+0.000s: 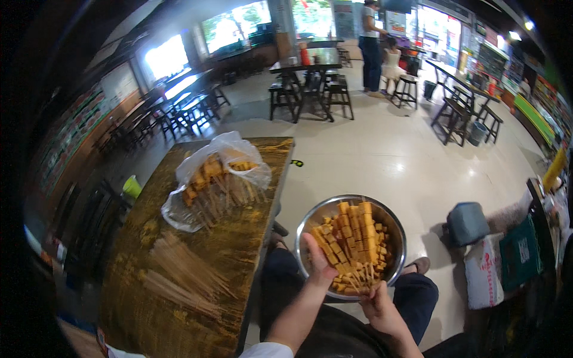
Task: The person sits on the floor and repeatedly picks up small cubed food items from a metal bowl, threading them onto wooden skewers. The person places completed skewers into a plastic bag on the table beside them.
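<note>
A bundle of skewers threaded with yellow-brown cubes, perhaps tofu point(356, 230), is held over a stainless steel bowl point(401, 223). My left hand point(320, 260) cups the bundle from the left, thumb along its side and fingers hidden beneath. Pinched in my right hand point(378, 302) are the bare stick ends at the near side. Loose cubes point(381, 244) lie in the bowl under the skewers. The bowl sits between my knees. On the wooden table point(179, 329) to the left, a clear plastic bag point(241, 145) partly covers more filled skewers point(208, 172). Bare bamboo sticks point(192, 264) lie nearer me.
At right stand a grey bin point(468, 223), a white box with red writing point(485, 270) and a green bag point(521, 255). Dark tables point(309, 67) and stools fill the room ahead. A standing person point(370, 49) and a smaller person point(392, 62) are farther back.
</note>
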`<act>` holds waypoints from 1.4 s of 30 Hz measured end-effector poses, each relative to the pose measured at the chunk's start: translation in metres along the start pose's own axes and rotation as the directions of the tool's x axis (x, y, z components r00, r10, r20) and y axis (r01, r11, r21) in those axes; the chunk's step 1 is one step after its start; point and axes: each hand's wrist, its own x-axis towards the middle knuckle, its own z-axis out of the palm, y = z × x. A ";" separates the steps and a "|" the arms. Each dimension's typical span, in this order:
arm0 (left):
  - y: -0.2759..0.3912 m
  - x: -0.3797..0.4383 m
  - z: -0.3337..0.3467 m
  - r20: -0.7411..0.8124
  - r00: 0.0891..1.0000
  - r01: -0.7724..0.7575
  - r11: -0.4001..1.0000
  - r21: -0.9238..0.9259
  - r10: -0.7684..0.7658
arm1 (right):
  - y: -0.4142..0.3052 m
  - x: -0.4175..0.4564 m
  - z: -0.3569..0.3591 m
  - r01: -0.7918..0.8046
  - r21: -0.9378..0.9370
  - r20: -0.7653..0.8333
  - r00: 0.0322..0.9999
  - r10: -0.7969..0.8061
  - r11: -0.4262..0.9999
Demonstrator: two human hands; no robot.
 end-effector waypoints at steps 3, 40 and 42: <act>-0.005 0.016 0.051 0.231 0.972 0.044 0.999 0.011 -0.045 | -0.007 0.005 -0.013 -0.247 0.381 0.174 0.966 0.193 0.891; 0.359 0.053 0.180 -0.104 0.978 0.094 -0.832 -0.547 0.178 | -0.140 0.219 0.069 -0.696 0.259 0.838 0.506 0.202 0.670; 0.368 0.053 0.191 -0.103 0.991 0.013 -0.820 -0.572 0.088 | -0.144 0.238 0.082 -0.758 0.311 0.845 0.496 0.198 0.574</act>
